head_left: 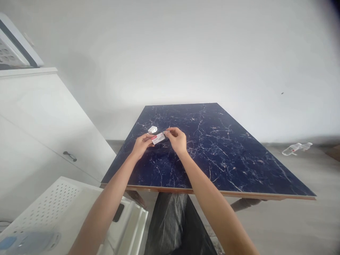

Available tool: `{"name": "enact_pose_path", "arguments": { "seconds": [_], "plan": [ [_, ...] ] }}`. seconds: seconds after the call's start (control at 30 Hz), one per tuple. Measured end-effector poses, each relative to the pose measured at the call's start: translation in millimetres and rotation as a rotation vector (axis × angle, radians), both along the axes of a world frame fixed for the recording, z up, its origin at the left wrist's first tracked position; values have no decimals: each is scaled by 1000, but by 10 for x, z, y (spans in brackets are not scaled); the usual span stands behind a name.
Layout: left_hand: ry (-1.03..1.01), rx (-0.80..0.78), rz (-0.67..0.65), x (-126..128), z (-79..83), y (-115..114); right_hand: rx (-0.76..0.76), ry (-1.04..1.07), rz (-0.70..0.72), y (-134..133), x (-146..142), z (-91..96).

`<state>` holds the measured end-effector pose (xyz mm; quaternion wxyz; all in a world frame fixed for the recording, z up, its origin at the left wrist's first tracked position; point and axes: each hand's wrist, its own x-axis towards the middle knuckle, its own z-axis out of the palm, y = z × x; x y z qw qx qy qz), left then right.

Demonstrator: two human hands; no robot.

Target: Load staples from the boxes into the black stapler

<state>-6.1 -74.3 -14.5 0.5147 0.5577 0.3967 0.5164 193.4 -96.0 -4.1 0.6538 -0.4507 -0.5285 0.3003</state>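
Holding a small flat white-and-red box (pixel 158 138) near the centre of the frame, over the left half of a dark blue, white-veined marble-patterned table (pixel 223 148). Pinching its red left end between thumb and fingers of the left hand (pixel 142 144), and pinching at its dark right end with thumb and fingertips of the right hand (pixel 177 138). Cannot tell whether the greyish bit at the right fingertips belongs to the box, nor whether its underside touches the tabletop. Just beyond the box, slightly left of centre, resting a small white angular object (pixel 152 130) on the table. Facing a plain pale wall (pixel 186 53) across the top of the frame. At the left, passing beside a white cabinet (pixel 39 124) with a small dark handle (pixel 69 156). At lower left, reaching above a white perforated panel (pixel 57 198), near a dark rounded rectangle (pixel 118 213). At the right edge, glimpsing a clear plastic item (pixel 296 148) lying on the grey floor (pixel 292 219).
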Motion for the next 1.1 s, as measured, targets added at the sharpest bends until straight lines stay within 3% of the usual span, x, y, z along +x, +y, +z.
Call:
{"name": "enact_pose_path", "arguments": {
  "seconds": [0.27,0.5,0.7,1.1],
  "plan": [
    [-57,-31,-34,6,17,-15,-46,-139,-115,31,41,-32],
    [-99,-28,16,-13,48,7,-52,68,89,101,63,-70],
    [-68,-19,-2,-29,57,-5,-12,-121,-17,67,59,-69],
    [13,5,-70,-68,-12,24,-8,-255,-110,12,58,-4]
  ]
}}
